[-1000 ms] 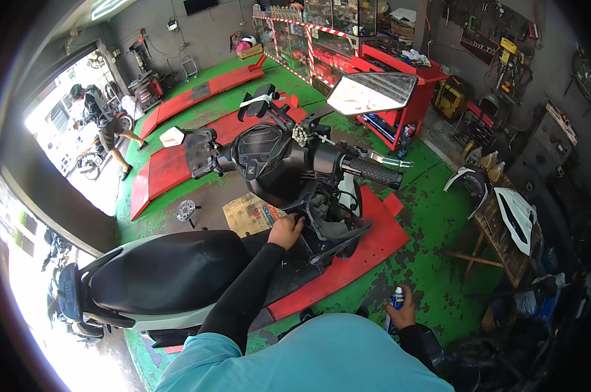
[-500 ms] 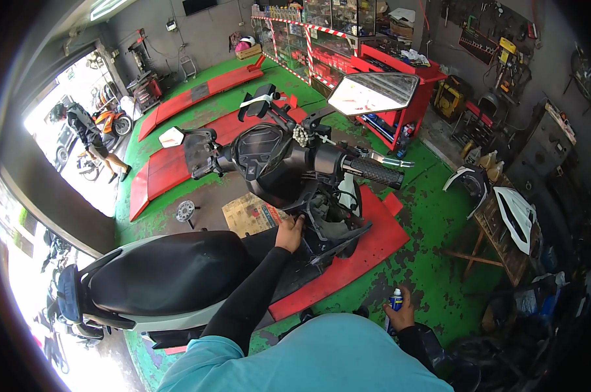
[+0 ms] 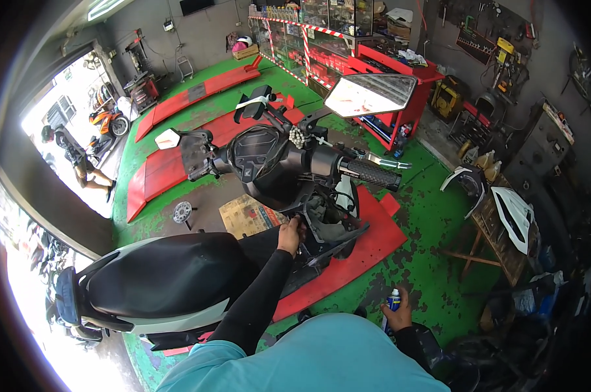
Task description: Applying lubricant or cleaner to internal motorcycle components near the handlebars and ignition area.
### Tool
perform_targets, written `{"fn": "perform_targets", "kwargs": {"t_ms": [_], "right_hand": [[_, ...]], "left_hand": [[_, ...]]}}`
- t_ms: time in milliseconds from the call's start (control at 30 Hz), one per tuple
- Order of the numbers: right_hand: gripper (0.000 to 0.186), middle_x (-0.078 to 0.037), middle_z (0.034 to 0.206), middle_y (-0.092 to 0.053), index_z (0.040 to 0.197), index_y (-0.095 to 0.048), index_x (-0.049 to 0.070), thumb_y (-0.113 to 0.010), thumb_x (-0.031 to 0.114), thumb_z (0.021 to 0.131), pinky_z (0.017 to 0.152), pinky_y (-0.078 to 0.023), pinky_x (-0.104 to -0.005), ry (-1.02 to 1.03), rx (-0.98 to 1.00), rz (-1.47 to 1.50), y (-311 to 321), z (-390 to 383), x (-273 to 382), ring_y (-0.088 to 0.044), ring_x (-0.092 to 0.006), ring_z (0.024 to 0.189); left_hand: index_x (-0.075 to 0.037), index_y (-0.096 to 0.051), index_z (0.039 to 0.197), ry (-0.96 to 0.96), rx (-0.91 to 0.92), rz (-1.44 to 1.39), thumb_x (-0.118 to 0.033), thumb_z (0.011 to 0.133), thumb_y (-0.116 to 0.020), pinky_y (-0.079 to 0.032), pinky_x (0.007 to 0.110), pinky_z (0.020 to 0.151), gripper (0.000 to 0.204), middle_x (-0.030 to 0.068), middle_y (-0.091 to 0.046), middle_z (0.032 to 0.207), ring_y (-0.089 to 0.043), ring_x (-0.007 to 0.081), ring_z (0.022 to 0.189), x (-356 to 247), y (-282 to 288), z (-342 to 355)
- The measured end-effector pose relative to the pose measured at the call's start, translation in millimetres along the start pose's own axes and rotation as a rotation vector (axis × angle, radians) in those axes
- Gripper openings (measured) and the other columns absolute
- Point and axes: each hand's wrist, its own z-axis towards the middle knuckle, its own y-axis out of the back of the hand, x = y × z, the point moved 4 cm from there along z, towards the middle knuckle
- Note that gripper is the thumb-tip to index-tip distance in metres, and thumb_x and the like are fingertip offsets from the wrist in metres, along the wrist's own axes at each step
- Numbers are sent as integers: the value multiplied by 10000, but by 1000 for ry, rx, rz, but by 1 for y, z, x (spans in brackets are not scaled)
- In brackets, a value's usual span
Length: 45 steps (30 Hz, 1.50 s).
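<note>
A scooter with a black seat [image 3: 171, 271] stands before me, its dark handlebar cover [image 3: 259, 153] ahead and some front body panels off. My left hand [image 3: 291, 236] reaches to the opened area behind the front shield [image 3: 331, 219]. Its fingers are bent together at the edge of that area; what they grip, if anything, is hidden. Low on the right, my right hand [image 3: 400, 313] is wrapped round a small blue spray can [image 3: 393, 300], held upright beside my body and away from the scooter.
Red lift ramps [image 3: 197, 98] cross the green floor. A flattened cardboard piece [image 3: 243, 215] and a round metal part [image 3: 182, 212] lie beyond the scooter. At right, white panels [image 3: 514, 219] rest on a wooden stand [image 3: 504, 251]. A red tool cart [image 3: 400, 111] stands behind; someone [image 3: 76, 157] walks by the doorway.
My left hand has turned slightly at the same spot, its fingers drawn more tightly together. The right hand keeps the can. The person at the doorway has taken a step.
</note>
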Motion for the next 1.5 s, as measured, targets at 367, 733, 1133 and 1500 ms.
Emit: {"fn": "perform_targets", "kwargs": {"t_ms": [367, 733, 1133, 1500], "right_hand": [[705, -173, 1110, -631, 1373, -461, 165, -776, 229, 746, 869, -508, -435, -14, -2, -59, -4, 5, -3, -640, -330, 970], [710, -204, 1187, -611, 1373, -465, 142, -776, 236, 742, 894, -496, -441, -85, 66, 8, -1, 9, -3, -625, -347, 1029], [706, -202, 1176, -617, 1371, -460, 131, -776, 216, 745, 907, -496, -440, -37, 34, -25, -4, 11, 8, -630, -345, 1024], [691, -195, 1169, -638, 1375, -464, 126, -774, 201, 762, 916, -495, -423, -37, 38, -16, -7, 13, 1, -637, -331, 1036]], "left_hand": [[58, -662, 919, -624, -12, 1063, -330, 953, -590, -513, 504, 690, 396, 303, -648, 817, -649, 456, 787, -39, 6, -7], [-9, -651, 971, -716, 224, 1334, -340, 973, -551, -509, 515, 675, 346, 253, -656, 779, -648, 435, 757, -68, 1, -17], [-24, -600, 810, -192, 88, 169, -263, 1007, -468, -377, 321, 483, 337, 49, -529, 616, -504, 168, 520, 6, 2, 11], [-57, -615, 805, 17, 108, 120, -396, 1009, -507, -372, 279, 502, 410, 33, -556, 629, -507, 140, 521, -5, 6, -13]]}}
